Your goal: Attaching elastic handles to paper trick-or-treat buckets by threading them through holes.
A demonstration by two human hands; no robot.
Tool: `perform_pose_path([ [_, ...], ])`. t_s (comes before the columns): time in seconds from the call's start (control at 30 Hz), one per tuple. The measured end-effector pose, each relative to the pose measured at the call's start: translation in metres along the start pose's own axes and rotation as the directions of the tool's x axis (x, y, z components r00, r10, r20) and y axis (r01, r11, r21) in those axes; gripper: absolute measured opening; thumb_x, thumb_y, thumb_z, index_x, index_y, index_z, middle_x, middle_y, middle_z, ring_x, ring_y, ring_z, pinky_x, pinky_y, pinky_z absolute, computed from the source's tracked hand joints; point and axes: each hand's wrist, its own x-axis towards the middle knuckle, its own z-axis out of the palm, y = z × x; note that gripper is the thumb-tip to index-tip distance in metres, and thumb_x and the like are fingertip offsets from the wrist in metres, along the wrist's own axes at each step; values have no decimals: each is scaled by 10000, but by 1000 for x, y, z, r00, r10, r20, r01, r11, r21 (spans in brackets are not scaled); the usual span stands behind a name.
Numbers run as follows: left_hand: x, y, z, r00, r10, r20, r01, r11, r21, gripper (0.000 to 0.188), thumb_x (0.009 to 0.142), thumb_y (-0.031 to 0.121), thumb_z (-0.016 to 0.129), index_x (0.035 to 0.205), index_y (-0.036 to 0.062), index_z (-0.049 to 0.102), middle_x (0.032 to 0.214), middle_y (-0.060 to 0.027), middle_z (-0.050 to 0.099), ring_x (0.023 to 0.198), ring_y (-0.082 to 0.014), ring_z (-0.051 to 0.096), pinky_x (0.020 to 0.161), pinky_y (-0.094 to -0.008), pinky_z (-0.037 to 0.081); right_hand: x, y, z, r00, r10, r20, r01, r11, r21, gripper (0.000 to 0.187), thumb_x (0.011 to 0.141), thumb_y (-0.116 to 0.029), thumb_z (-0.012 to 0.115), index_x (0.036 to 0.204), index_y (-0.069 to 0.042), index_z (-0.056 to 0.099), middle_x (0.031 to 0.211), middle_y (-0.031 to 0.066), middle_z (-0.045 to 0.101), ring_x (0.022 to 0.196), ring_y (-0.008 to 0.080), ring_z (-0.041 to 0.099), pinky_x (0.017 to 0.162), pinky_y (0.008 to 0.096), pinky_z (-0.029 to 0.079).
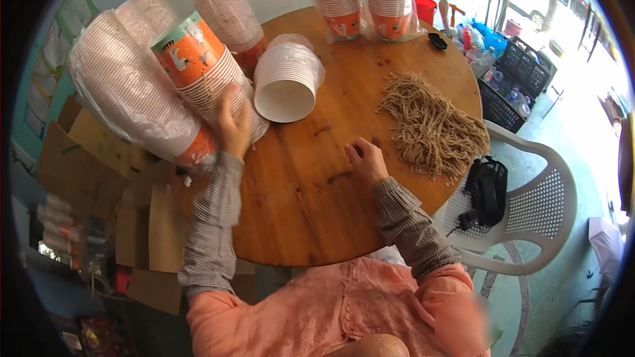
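Note:
A tilted stack of paper cups, orange with a printed pattern on the outermost one, leans among other stacks at the table's left. Against its near side is my left hand, fingers stretched upward along the cups and slightly blurred. Just to the right, a white paper cup stack lies with its round mouth toward me, partly wrapped in clear plastic. Over the middle of the table my right hand is closed, fingers curled in; whether anything is inside cannot be seen. Beyond it lies a heap of thin beige strings.
Plastic-wrapped cup stacks crowd the left edge of the round wooden table; two more wrapped stacks stand at the back. A white chair holding a black bag is at right. Cardboard boxes sit lower left.

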Motion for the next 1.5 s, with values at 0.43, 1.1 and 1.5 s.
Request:
perform_pose_path([
  [0.43, -152, 33, 82, 797, -509, 325, 602, 716, -354, 162, 918, 88, 584, 1031, -8, 649, 1095, -67, 619, 906, -139, 600, 775, -261, 498, 43, 49, -78, 922, -334, -196, 52, 610, -791, 124, 825, -196, 626, 849, -98, 698, 874, 58, 564, 898, 245, 535, 808, 380, 405],
  [1.1, -149, 58, 80, 741, -473, 477, 665, 619, -418, 292, 960, 267, 557, 913, -2, 660, 861, -91, 667, 813, -201, 650, 753, -300, 516, 37, 1, -19, 774, -619, -135, 485, 716, -501, 47, 794, -67, 634, 831, -72, 663, 932, 82, 625, 852, 299, 624, 709, 392, 513],
  [1.5, -145, 49, 64, 469, -688, 553, 856, 202, -475, 544, 991, 459, 459, 684, 27, 581, 599, -24, 540, 511, -101, 507, 495, -246, 410, 15, -31, 75, 804, -537, 257, 594, 748, -295, 140, 820, -71, 577, 946, -115, 618, 868, 72, 616, 741, 300, 640, 602, 380, 519],
])
